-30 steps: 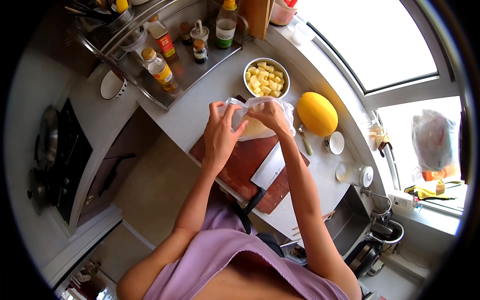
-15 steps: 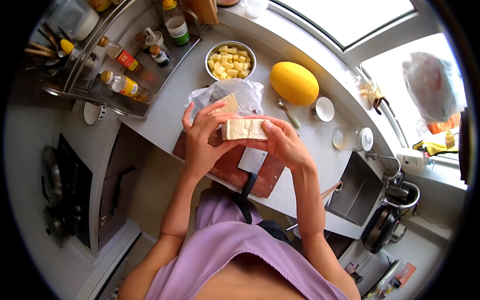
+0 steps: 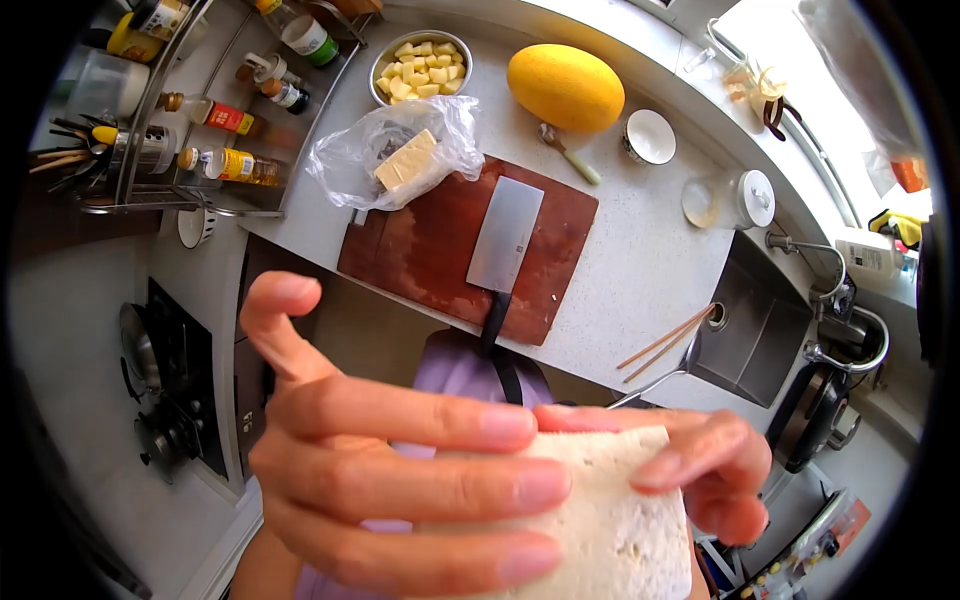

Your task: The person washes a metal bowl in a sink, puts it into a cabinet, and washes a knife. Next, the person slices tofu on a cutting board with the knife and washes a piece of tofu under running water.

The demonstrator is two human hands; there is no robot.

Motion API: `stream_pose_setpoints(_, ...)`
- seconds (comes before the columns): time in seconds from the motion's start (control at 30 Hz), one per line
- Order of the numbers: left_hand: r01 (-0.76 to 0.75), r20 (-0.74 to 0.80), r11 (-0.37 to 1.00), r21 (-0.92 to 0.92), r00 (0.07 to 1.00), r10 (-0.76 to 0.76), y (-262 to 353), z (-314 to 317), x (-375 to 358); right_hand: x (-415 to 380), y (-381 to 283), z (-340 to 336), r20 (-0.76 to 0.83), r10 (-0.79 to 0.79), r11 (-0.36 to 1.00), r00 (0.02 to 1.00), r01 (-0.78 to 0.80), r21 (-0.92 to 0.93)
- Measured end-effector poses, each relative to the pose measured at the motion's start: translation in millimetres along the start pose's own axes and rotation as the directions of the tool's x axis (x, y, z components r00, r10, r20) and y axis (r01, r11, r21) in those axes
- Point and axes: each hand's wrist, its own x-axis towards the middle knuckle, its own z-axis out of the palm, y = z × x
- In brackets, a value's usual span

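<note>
On the pale kitchen counter [image 3: 640,225] lie a brown board [image 3: 410,250], a clear bag [image 3: 345,155] with a cream block [image 3: 408,168] at the board's far left corner, and a metal bowl [image 3: 373,72] of yellow chunks [image 3: 425,72] past the board, while left hand [image 3: 325,450] and right hand [image 3: 710,460] (fingers half open) grip a white block [image 3: 620,505] nearer than the board.

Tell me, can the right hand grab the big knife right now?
Probably not just yet: the right hand is busy holding the pale block with the left hand. Nothing covers the big knife on the cutting board, though, so a free hand could likely take it.
</note>
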Motion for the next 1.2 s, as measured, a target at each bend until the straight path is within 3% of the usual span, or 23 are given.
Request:
stream_pose_setpoints(0.23,0.039,0.005,0.999,-0.022,0.999,-0.039,21.1,18.9,-1.0,-20.0,-20.4,13.5,-0.148,-0.065,0.998,0.987,0.062,-0.021)
stream_pose_setpoints(0.33,-0.056,-0.026,0.998,-0.022,0.998,0.055,12.0,27.2,0.8,-23.2,-22.8,11.3,-0.159,-0.059,0.997,0.986,0.049,-0.064)
stream_pose_setpoints(0.37,-0.293,-0.017,0.947,-0.13,0.956,0.293,-3.0,30.7,11.8,-23.7,-22.5,10.8,-0.155,-0.061,0.996,0.986,0.049,-0.078)
stream_pose_setpoints(0.47,-0.164,0.079,0.974,-0.157,0.981,0.178,9.6,31.1,11.7,-21.3,-20.1,8.2,-0.214,-0.152,0.961,0.965,0.094,-0.259)
stream_pose_setpoints(0.53,0.028,0.081,0.982,-0.188,0.997,-0.013,-8.4,42.3,-1.0,-8.3,-29.4,-15.1,-0.125,-0.108,0.857,0.986,0.029,-0.515)
stream_pose_setpoints(0.57,0.178,0.082,0.952,-0.248,0.983,-0.162,-18.5,50.3,-10.2,-7.2,-31.6,-21.7,-0.163,-0.072,0.818,0.984,-0.035,-0.574)
stream_pose_setpoints(0.63,0.526,0.157,0.675,-0.517,0.833,-0.53,-29.8,69.2,-17.8,-5.2,-36.3,-34.7,-0.236,0.0,0.72,0.972,-0.164,-0.674)
stream_pose_setpoints(0.67,0.633,0.264,0.388,-0.67,0.691,-0.673,-29.9,77.9,-15.2,-6.6,-40.6,-49.3,-0.3,0.09,0.654,0.95,-0.283,-0.702)
stream_pose_setpoints(0.7,0.648,0.261,0.333,-0.685,0.645,-0.719,-37.3,86.6,-19.6,-8.1,-40.0,-59.9,-0.354,0.078,0.657,0.932,-0.316,-0.685)
stream_pose_setpoints(0.8,0.724,0.43,0.136,-0.676,0.537,-0.726,-47.1,96.3,-27.6,-17.3,-36.5,-83.8,-0.448,0.019,0.657,0.894,-0.349,-0.668)
stream_pose_setpoints(0.87,0.754,0.482,0.105,-0.648,0.513,-0.71,-45.8,100.4,-27.5,-26.0,-33.5,-96.1,-0.462,-0.11,0.636,0.88,-0.296,-0.713)
stream_pose_setpoints(0.93,0.785,0.534,0.078,-0.615,0.487,-0.691,-44.3,103.9,-25.1,-32.5,-28.6,-103.8,-0.494,-0.128,0.655,0.86,-0.302,-0.693)
stream_pose_setpoints(1.03,0.809,0.62,0.029,-0.587,0.472,-0.627,-44.5,110.7,-22.9,-34.6,-15.4,-113.6,-0.516,-0.193,0.76,0.835,-0.205,-0.616)
stream_pose_setpoints(1.2,0.835,0.672,0.056,-0.548,0.479,-0.565,-48.1,116.6,-24.7,-27.1,-15.0,-98.6,-0.464,-0.123,0.589,0.877,-0.311,-0.746)
